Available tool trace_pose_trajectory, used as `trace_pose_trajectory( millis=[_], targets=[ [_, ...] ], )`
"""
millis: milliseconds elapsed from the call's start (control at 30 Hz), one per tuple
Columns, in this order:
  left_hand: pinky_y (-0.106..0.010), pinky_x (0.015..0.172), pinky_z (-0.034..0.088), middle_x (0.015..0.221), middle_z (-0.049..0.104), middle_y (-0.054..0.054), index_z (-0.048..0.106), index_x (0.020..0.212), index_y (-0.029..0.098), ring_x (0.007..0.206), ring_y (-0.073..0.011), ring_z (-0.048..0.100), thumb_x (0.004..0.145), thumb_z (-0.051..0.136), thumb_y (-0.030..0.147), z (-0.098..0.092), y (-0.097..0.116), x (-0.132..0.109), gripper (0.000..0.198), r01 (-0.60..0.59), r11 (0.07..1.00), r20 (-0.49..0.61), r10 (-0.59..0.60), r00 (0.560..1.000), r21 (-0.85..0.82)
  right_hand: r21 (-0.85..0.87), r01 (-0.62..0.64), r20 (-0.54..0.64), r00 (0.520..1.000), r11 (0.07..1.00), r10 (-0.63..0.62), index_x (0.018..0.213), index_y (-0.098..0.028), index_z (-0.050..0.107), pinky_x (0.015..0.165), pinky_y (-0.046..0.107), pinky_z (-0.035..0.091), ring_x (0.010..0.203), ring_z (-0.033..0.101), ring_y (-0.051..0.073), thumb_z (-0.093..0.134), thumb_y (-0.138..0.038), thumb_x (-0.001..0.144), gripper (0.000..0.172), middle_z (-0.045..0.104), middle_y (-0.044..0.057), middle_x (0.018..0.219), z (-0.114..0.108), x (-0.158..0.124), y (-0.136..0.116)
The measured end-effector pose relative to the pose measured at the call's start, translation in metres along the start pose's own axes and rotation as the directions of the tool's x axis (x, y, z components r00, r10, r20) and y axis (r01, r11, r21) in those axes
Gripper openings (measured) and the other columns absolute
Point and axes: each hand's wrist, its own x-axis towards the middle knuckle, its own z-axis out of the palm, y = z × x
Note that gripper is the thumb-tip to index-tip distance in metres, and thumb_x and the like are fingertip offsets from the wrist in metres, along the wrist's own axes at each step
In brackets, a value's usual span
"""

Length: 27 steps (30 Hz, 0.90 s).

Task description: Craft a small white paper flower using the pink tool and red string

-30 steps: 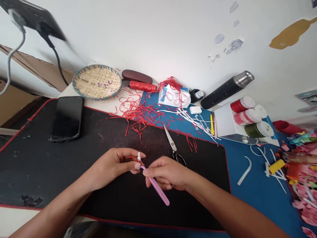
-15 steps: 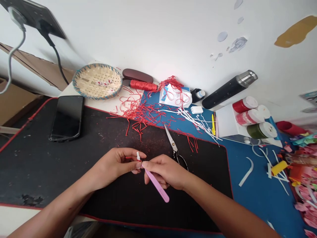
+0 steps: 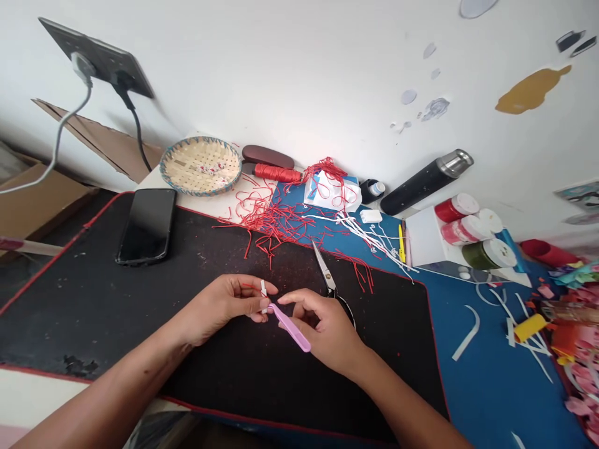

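Note:
My left hand (image 3: 234, 304) pinches a small white strip (image 3: 264, 288) with red thread (image 3: 248, 286) around it, between thumb and fingers. A pink flat-handled tool (image 3: 294, 332) reaches from those fingertips toward my right hand (image 3: 322, 324). The right thumb and lower fingers hold the tool, while the index finger is raised off it. What kind of tool it is I cannot tell, because its tip is hidden at the left fingertips. Just behind my right hand lie scissors (image 3: 324, 268) on the black mat (image 3: 224, 380), blades pointing away and handles partly covered.
Red thread scraps (image 3: 274, 218) and white cords (image 3: 358, 231) lie at the mat's far edge. Behind are a woven basket (image 3: 187, 165), a red thread spool (image 3: 278, 174) and a black flask (image 3: 421, 187). A phone (image 3: 146, 224) rests left; paint jars (image 3: 468, 229) stand right.
The right index finger has lifted off the pink tool, and the right hand has opened somewhat. The tool's free end has shifted up and slightly left. The camera view has shifted.

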Motion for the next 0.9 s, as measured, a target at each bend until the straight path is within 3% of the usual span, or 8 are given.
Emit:
trace_pose_trajectory(
  millis=[133,267,367,667,900],
  targets=[
    [-0.025,0.067,0.058,0.081,0.083,-0.008,0.083,0.098,0.013,0.067,-0.0169,0.072,0.068,0.096,0.027,0.002,-0.001,-0.001,0.036,-0.004,1.000,0.022,0.004,1.000,-0.015,-0.183,0.165,0.006,0.986,0.969,-0.167,0.116,-0.024,0.077,0.067,0.024,0.047,0.063,0.064,0.013,0.074,-0.026,0.093,0.023,0.074,-0.001,0.078,0.003,-0.001,-0.002],
    [-0.024,0.066,0.059,0.081,0.082,-0.009,0.084,0.100,0.012,0.066,-0.0167,0.073,0.069,0.096,0.028,0.002,-0.001,-0.002,0.037,0.009,0.999,0.066,-0.006,0.998,-0.043,-0.226,0.303,0.022,0.952,0.926,-0.306,0.115,-0.026,0.076,0.080,0.026,0.053,0.088,0.077,0.018,0.063,-0.021,0.100,0.021,0.082,0.005,0.105,0.005,0.000,-0.005],
    [-0.025,0.068,0.060,0.081,0.082,-0.009,0.084,0.102,0.012,0.068,-0.0177,0.074,0.071,0.095,0.033,0.001,-0.002,-0.002,0.039,0.000,0.997,0.073,0.006,0.997,-0.078,-0.247,0.333,0.008,0.940,0.910,-0.342,0.116,-0.026,0.076,0.083,0.027,0.055,0.093,0.079,0.019,0.062,-0.020,0.101,0.021,0.083,0.003,0.108,0.004,-0.001,-0.007],
    [-0.024,0.068,0.060,0.082,0.080,-0.008,0.084,0.098,0.014,0.073,-0.0182,0.074,0.077,0.092,0.040,0.003,-0.004,-0.005,0.035,-0.065,0.998,0.117,0.064,0.991,0.012,-0.247,0.302,0.015,0.951,0.921,-0.308,0.111,-0.025,0.079,0.082,0.026,0.054,0.093,0.079,0.019,0.059,-0.022,0.104,0.021,0.083,0.002,0.109,0.000,-0.005,-0.016],
    [-0.023,0.065,0.061,0.080,0.081,-0.007,0.080,0.095,0.014,0.069,-0.0172,0.075,0.078,0.092,0.038,0.004,-0.003,-0.008,0.031,-0.087,0.996,0.153,0.090,0.984,-0.032,-0.139,0.102,0.014,0.995,0.985,-0.101,0.096,-0.021,0.083,0.062,0.025,0.042,0.066,0.064,0.014,0.064,-0.035,0.103,0.025,0.081,0.003,0.093,-0.006,-0.001,-0.022]
  ],
)
